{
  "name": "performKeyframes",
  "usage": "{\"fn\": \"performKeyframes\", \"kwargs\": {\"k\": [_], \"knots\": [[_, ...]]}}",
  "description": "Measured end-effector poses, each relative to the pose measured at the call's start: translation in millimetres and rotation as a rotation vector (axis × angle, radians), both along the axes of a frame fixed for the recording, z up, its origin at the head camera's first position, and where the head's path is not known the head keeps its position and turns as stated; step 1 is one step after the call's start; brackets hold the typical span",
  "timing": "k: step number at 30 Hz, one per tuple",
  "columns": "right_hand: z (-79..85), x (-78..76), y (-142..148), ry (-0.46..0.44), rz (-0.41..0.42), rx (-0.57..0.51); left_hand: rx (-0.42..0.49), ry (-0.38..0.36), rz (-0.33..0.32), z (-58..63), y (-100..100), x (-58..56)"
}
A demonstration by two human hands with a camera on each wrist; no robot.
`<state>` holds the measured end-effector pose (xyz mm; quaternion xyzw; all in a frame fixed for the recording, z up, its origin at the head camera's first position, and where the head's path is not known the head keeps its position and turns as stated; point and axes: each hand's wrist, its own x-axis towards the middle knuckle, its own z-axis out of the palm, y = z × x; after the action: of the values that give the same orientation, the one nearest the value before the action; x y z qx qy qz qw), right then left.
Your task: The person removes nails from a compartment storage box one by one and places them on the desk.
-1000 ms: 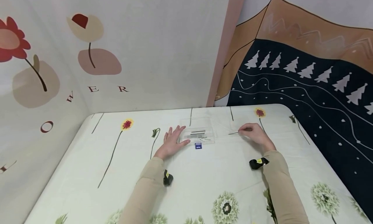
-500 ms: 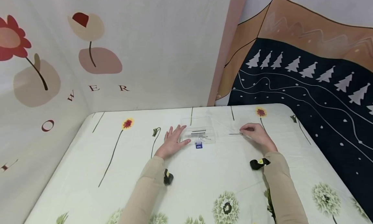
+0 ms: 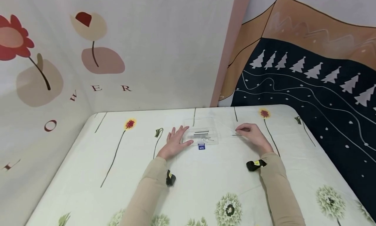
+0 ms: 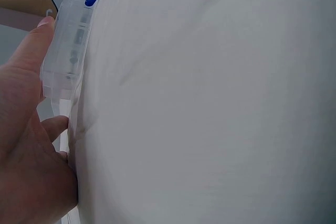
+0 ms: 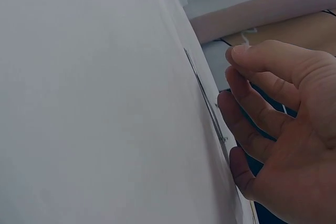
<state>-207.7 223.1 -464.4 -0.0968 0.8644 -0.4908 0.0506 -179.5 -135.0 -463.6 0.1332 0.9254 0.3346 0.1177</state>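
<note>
My left hand (image 3: 174,145) lies with spread fingers at the left side of a clear plastic box (image 3: 205,122), the thumb against its near edge. Its lid stands open. Several thin metal nails (image 3: 201,134) and some shorter ones lie inside, and a blue latch (image 3: 201,146) sits at the front. In the left wrist view the thumb touches the box wall (image 4: 68,40). Right of the box, one long thin nail-like metal piece (image 5: 202,87) lies on the table. Over it hovers my right hand (image 3: 252,136), fingers loosely bent and apart from the metal in the right wrist view.
A white flower-printed cloth (image 3: 202,177) covers the table. Behind it stands a pale wall sheet (image 3: 164,56), and a dark tree-printed cloth (image 3: 293,85) hangs at the right. Black wrist cameras (image 3: 170,178) sit on both sleeves.
The nail-like piece has gone from tilted in my right fingers to lying flat. My right hand has let go and shifted left over it. The left hand stays at the box.
</note>
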Motion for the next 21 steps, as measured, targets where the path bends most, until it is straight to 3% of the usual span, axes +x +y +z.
{"fn": "performKeyframes", "kwargs": {"k": [21], "knots": [[0.7, -15.9, -62.9, -0.023, 0.067, -0.047, -0.007, 0.013, 0.007, -0.7, -0.5, 1.0]]}}
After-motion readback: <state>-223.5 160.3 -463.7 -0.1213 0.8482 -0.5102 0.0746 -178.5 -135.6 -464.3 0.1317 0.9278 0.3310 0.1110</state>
